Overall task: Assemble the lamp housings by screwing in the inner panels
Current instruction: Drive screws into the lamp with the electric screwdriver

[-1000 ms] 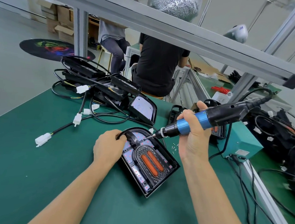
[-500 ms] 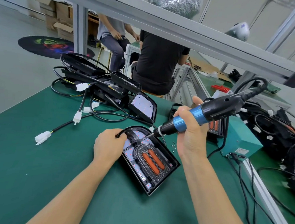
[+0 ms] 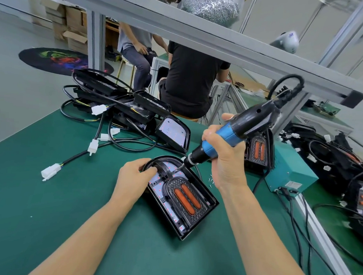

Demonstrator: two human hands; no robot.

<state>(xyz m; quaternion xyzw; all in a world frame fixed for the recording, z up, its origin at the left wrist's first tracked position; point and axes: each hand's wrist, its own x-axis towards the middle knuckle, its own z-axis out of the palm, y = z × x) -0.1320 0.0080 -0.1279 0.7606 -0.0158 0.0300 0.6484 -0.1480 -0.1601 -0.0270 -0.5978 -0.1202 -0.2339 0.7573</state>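
My green worktop [image 3: 48,214] carries a lamp housing [image 3: 202,219] at centre, piled housings [image 3: 123,105] upper left, loose screws [image 3: 211,179], a teal box [image 3: 289,169] right.

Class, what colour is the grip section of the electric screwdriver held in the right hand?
Blue, on the electric screwdriver, between black ends; head view.

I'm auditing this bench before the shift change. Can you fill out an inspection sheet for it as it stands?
Surface: green mat, loose screws by the right wrist.
Job's things: lamp housing flat, inner panel seated; electric screwdriver tip at its rounded end.
Clutter: housings pile behind.
Hands: left hand grips the housing's rounded end; right hand grips the screwdriver.
Cables: black leads with white connectors.
Surroundings: teal power box; two seated people.
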